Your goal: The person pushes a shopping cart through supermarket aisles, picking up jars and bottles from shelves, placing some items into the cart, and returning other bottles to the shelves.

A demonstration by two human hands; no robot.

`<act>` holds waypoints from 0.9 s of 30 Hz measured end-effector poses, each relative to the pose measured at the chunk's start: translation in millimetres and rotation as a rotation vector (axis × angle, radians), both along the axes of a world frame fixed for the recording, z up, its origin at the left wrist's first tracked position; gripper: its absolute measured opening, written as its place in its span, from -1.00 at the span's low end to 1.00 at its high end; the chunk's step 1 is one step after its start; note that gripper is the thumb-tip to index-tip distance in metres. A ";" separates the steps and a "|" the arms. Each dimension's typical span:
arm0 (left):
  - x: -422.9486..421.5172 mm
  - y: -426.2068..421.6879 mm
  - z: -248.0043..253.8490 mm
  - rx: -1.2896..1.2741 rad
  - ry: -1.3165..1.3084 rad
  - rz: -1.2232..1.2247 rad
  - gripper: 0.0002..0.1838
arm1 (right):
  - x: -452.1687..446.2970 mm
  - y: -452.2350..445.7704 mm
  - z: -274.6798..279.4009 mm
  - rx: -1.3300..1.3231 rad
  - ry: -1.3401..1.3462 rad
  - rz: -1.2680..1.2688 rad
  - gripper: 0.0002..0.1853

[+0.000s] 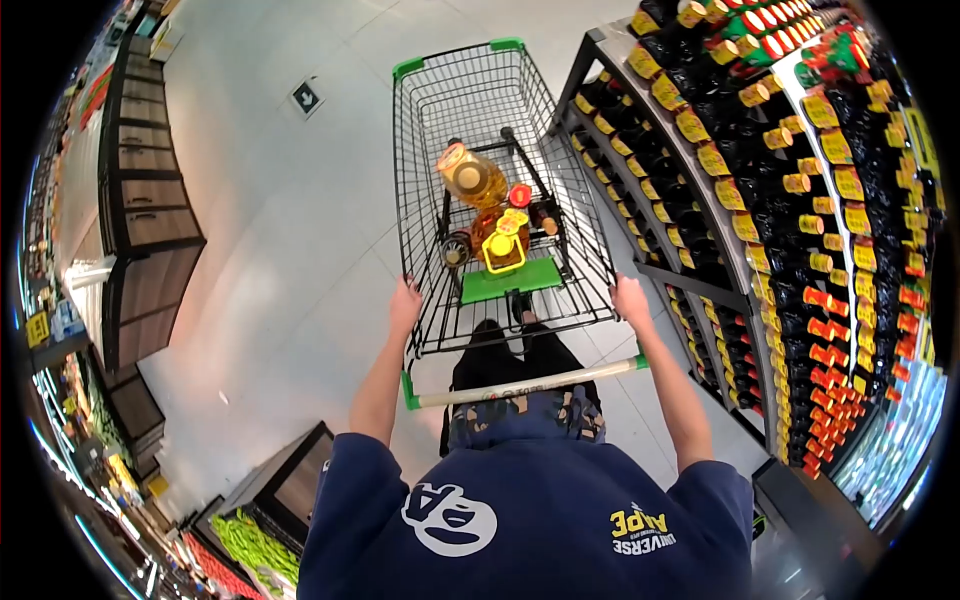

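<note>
The dark blue T-shirt (540,510) on the wearer's torso lies nearest the camera, printed with a white figure and white and yellow lettering. Just ahead of it is the pale handle bar (525,389) of a wire shopping cart (440,90) with green corners. The left hand (406,302) is closed on the cart's left side rim and the right hand (629,299) on its right side rim, both beyond the bar. In the basket, behind a green panel (512,281), a large bottle of golden liquid (478,184) lies tilted beside a darker amber bottle with a yellow handle (503,250); a red cap (520,195) shows near them. Tiered shelves (655,150) of dark, yellow-tagged bottles stand to the right, wood-fronted cabinets (150,220) to the left. An arrow sign (307,97) marks the pale tiled floor (290,200).
</note>
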State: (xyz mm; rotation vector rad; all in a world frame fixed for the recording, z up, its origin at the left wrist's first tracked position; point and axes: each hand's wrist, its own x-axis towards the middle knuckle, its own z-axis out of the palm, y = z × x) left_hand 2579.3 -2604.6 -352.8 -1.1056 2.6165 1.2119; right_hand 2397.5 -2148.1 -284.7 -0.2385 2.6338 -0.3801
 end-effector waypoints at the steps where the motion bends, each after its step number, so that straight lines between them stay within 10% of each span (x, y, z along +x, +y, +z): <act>1: -4.1 -0.4 1.4 0.004 0.003 0.008 -0.74 | -6.7 -2.6 2.5 0.002 -0.010 0.004 -0.79; 27: -113.0 -62.7 16.7 -0.081 -0.082 -0.043 -0.69 | -99.7 -55.4 0.1 0.026 0.028 0.018 -0.74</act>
